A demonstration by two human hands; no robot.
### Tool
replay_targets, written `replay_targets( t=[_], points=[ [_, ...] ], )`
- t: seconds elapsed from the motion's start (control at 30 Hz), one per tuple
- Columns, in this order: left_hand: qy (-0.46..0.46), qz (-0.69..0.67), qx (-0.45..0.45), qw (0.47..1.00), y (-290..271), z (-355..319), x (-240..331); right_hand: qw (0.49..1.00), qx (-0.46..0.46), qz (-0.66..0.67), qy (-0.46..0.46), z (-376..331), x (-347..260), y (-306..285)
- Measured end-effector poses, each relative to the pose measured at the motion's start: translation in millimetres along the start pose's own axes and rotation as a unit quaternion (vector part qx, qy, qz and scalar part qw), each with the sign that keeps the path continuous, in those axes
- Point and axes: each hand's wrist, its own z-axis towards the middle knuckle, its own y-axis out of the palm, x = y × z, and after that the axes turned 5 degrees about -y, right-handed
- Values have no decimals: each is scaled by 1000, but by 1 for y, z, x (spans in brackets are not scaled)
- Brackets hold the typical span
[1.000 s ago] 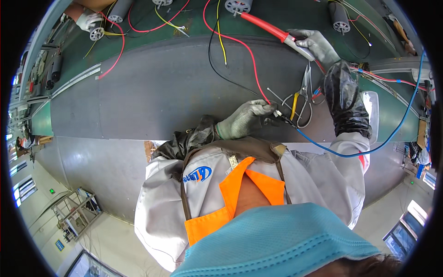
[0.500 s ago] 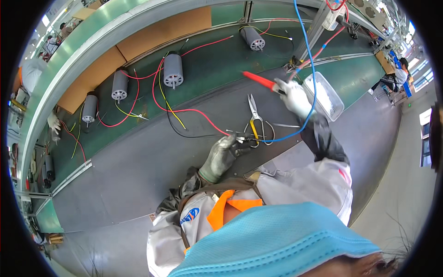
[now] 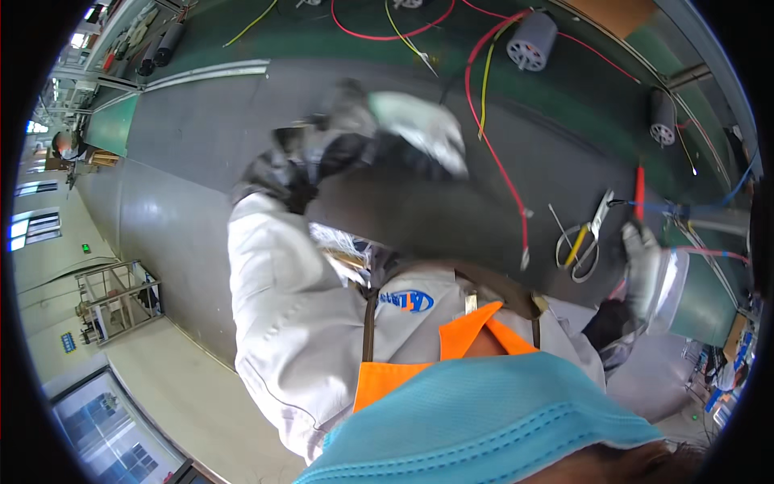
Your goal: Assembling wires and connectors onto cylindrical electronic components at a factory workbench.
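My left hand [image 3: 421, 131], in a pale glove, is raised over the dark work surface, smeared by motion; its fingers cannot be made out. At the right, my gloved right hand [image 3: 642, 270] is closed around the lower end of a slim red pointed tool [image 3: 640, 194], which stands upright. Left of that hand lie scissors [image 3: 599, 216] with pale loop handles, a yellow piece across them. A blue cord [image 3: 661, 207] has its dark end by the scissor blades. A red motor lead [image 3: 509, 184] runs toward me, its pale end [image 3: 525, 260] on the surface.
A grey motor [image 3: 532, 42] with red and yellow leads stands at the back; another motor [image 3: 663, 121] is farther right. A clear plastic tray [image 3: 671, 286] sits beyond my right hand. A metal strip [image 3: 210, 74] edges the bench at the far left.
The view has swung left. My left hand has let go of the blue cord's end and lifted away from the leads. My right hand has come down beside the scissors with the red tool.
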Motion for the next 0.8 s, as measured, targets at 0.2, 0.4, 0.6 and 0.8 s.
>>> replay_targets(
  t=[0.2, 0.4, 0.6, 0.8],
  points=[
    [-331, 360, 650, 581, -159, -125, -274, 984, -167, 66, -1, 1, -36, 104],
    [-547, 48, 553, 626, -224, -198, -415, 860, -271, -11, -432, 87, -161, 220],
    [-462, 38, 505, 728, -139, -153, -267, 740, -471, 473, 82, 220, -193, 432],
    [-520, 42, 502, 689, 33, -196, -137, 504, -425, 748, 71, 363, -144, 616]
  ],
)
